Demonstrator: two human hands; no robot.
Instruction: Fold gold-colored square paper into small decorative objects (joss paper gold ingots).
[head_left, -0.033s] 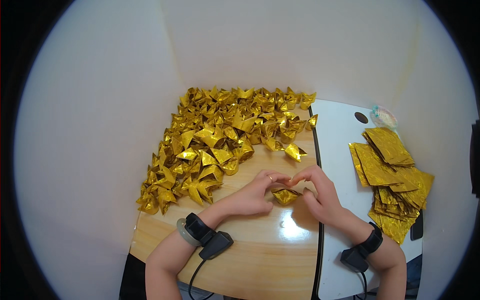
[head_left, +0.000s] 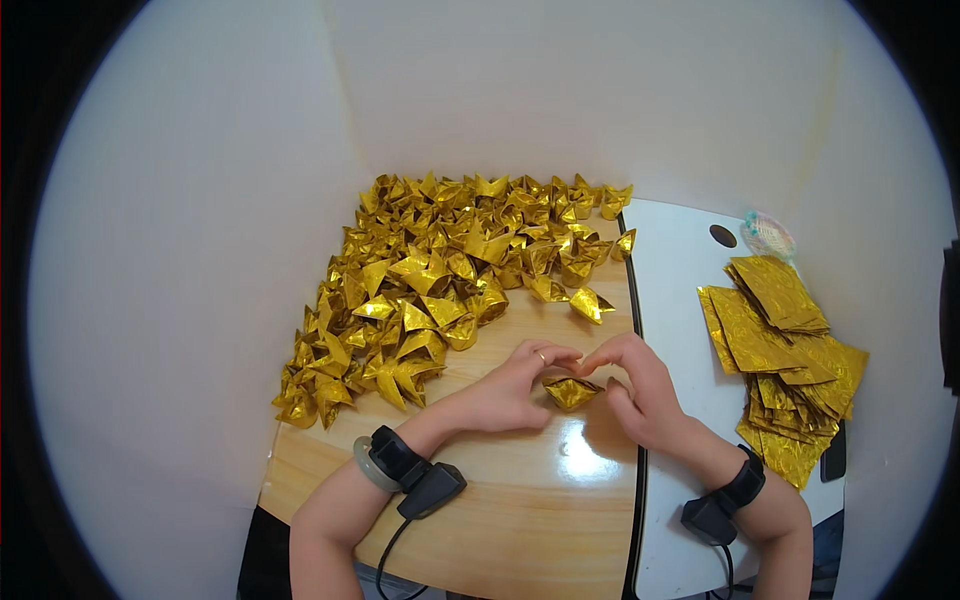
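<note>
Paper boat (head_left: pixel 572 394): shiny gold, creased, pointed at both ends, full-bellied; positioned over the desk (head_left: pixel 500 500), between the hands. Left hand (head_left: pixel 508 393) at 9 o'clock, right hand (head_left: pixel 648 398) at 3; fingers curved, thumbs set apart; cannot tell whether they pinch it. Farther: boat heap (head_left: pixel 425 285), 10 o'clock; gold sheets (head_left: pixel 765 340), 3 o'clock.
</note>
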